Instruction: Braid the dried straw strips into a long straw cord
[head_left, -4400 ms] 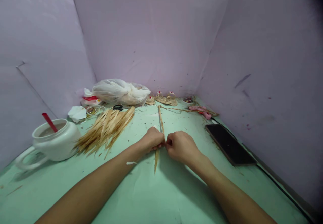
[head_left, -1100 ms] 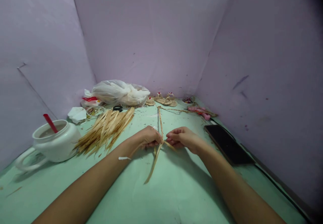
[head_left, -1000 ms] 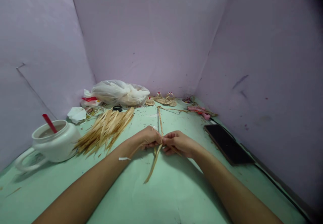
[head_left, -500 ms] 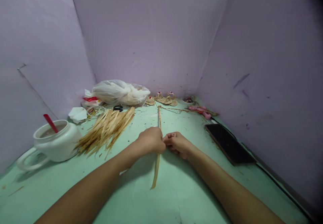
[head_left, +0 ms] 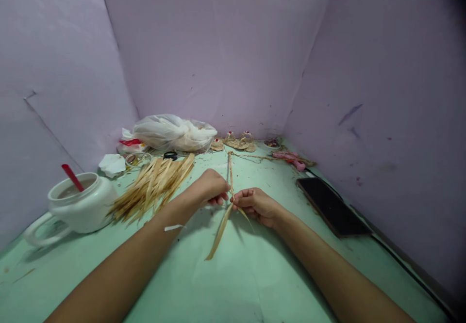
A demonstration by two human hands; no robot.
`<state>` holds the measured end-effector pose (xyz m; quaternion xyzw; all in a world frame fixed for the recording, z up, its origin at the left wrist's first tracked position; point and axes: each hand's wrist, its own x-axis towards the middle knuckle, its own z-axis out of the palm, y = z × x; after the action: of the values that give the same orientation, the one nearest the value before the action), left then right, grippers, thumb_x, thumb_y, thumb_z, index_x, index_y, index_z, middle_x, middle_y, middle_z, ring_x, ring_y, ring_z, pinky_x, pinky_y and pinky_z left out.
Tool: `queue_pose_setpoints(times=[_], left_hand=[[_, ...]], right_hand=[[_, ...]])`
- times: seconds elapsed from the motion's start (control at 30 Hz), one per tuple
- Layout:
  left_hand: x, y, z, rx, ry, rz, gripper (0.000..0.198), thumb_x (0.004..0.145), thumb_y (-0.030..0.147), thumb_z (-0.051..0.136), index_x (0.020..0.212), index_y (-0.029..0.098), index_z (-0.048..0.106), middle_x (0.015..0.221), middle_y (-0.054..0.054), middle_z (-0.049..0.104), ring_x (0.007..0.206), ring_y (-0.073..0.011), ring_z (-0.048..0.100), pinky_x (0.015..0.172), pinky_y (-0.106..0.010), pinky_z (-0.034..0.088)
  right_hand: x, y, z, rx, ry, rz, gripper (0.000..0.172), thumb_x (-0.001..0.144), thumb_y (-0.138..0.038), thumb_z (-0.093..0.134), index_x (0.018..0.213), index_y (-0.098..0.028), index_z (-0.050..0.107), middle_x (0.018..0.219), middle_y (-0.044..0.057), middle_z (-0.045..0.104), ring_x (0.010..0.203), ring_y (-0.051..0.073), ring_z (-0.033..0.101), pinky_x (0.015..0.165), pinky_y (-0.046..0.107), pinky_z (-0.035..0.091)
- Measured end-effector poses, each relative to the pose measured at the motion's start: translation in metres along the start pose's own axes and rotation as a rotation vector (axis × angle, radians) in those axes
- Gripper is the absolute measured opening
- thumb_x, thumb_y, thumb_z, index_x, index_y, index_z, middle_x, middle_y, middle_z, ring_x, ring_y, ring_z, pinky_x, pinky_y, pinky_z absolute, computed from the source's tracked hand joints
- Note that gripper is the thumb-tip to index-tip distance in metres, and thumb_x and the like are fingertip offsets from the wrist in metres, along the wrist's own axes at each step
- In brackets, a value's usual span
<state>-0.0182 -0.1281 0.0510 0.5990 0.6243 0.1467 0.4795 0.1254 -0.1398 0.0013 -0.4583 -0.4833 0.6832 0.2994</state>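
Note:
A thin braided straw cord (head_left: 230, 172) runs from the back of the green table toward me. My left hand (head_left: 210, 189) is curled shut and pinches the cord's near end. My right hand (head_left: 255, 203) faces it, fingers closed on the same spot. Loose flat straw strips (head_left: 219, 233) hang down from between the two hands onto the table. A small pale scrap sticks to my left forearm.
A pile of straw strips (head_left: 153, 185) lies left of my hands. A white pot with a red spoon (head_left: 74, 204) stands at far left. A plastic bag (head_left: 174, 133), scissors (head_left: 170, 155), small woven pieces (head_left: 236, 142) and a pink item (head_left: 289, 158) line the back. A dark phone (head_left: 332, 207) lies right.
Both hands stay at the cord's end. Since half a second ago my left hand has lifted and shifted back a little, and the loose strips now splay out toward the lower left.

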Motion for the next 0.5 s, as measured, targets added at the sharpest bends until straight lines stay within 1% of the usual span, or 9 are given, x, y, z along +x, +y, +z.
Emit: queue_pose_setpoints(times=[0.1, 0.13, 0.17, 0.23, 0.3, 0.4, 0.43, 0.5], left_hand=[[0.010, -0.009, 0.003, -0.242, -0.266, -0.086, 0.016, 0.069, 0.009, 0.044, 0.057, 0.008, 0.055, 0.049, -0.003, 0.054, 0.035, -0.0043, 0.040, 0.036, -0.016, 0.026], [0.013, -0.011, 0.006, -0.278, -0.319, -0.100, 0.017, 0.069, 0.007, 0.044, 0.056, 0.008, 0.054, 0.048, -0.002, 0.053, 0.035, -0.0040, 0.040, 0.036, -0.015, 0.027], [0.015, -0.014, 0.010, -0.281, -0.336, -0.112, 0.017, 0.069, 0.006, 0.043, 0.056, 0.008, 0.054, 0.046, -0.002, 0.053, 0.034, -0.0043, 0.041, 0.036, -0.015, 0.028], [0.018, -0.016, 0.017, -0.197, -0.282, -0.122, 0.016, 0.067, 0.004, 0.044, 0.054, 0.008, 0.053, 0.040, -0.002, 0.050, 0.032, -0.0066, 0.042, 0.036, -0.017, 0.032], [0.018, -0.015, 0.024, -0.072, -0.181, -0.111, 0.017, 0.064, 0.004, 0.044, 0.050, 0.010, 0.050, 0.036, -0.001, 0.047, 0.031, -0.0093, 0.043, 0.037, -0.021, 0.036], [0.015, -0.011, 0.031, 0.090, -0.072, -0.090, 0.020, 0.064, 0.006, 0.043, 0.045, 0.011, 0.047, 0.035, -0.002, 0.046, 0.031, -0.0115, 0.044, 0.039, -0.025, 0.039], [0.014, -0.011, 0.032, 0.135, -0.055, -0.087, 0.021, 0.064, 0.007, 0.043, 0.044, 0.011, 0.047, 0.034, -0.002, 0.045, 0.031, -0.0116, 0.044, 0.039, -0.025, 0.038], [0.013, -0.012, 0.034, 0.186, -0.033, -0.079, 0.020, 0.063, 0.009, 0.045, 0.043, 0.011, 0.047, 0.033, -0.002, 0.043, 0.031, -0.0111, 0.042, 0.039, -0.024, 0.037]], right_hand=[[0.001, 0.000, -0.003, -0.022, -0.002, -0.010, 0.014, 0.056, -0.018, 0.059, 0.067, -0.011, 0.057, 0.052, -0.002, 0.056, 0.034, 0.001, 0.024, 0.035, 0.018, 0.009], [0.001, 0.000, -0.004, -0.051, 0.005, -0.011, 0.015, 0.056, -0.018, 0.059, 0.068, -0.011, 0.057, 0.054, -0.001, 0.057, 0.034, 0.001, 0.027, 0.036, 0.018, 0.011], [0.002, 0.001, -0.005, -0.099, 0.016, -0.016, 0.014, 0.056, -0.018, 0.059, 0.068, -0.011, 0.057, 0.054, -0.001, 0.058, 0.036, 0.002, 0.031, 0.036, 0.017, 0.014], [0.003, 0.001, -0.005, -0.266, 0.051, -0.055, 0.010, 0.056, -0.017, 0.058, 0.065, -0.012, 0.057, 0.055, 0.000, 0.059, 0.041, 0.004, 0.039, 0.040, 0.017, 0.023], [0.002, 0.002, -0.004, -0.540, 0.133, -0.144, 0.006, 0.057, -0.016, 0.057, 0.062, -0.012, 0.058, 0.056, 0.000, 0.060, 0.048, 0.007, 0.046, 0.045, 0.017, 0.030], [-0.005, 0.002, 0.002, -0.986, 0.276, -0.279, 0.012, 0.060, -0.018, 0.052, 0.063, -0.014, 0.063, 0.059, 0.003, 0.063, 0.053, 0.010, 0.050, 0.048, 0.020, 0.031], [-0.008, 0.001, 0.005, -1.100, 0.326, -0.300, 0.014, 0.061, -0.018, 0.051, 0.064, -0.015, 0.065, 0.060, 0.004, 0.064, 0.054, 0.011, 0.052, 0.048, 0.021, 0.030], [-0.015, -0.001, 0.011, -1.253, 0.408, -0.296, 0.016, 0.061, -0.019, 0.051, 0.064, -0.017, 0.067, 0.063, 0.006, 0.066, 0.057, 0.014, 0.054, 0.049, 0.022, 0.028]])
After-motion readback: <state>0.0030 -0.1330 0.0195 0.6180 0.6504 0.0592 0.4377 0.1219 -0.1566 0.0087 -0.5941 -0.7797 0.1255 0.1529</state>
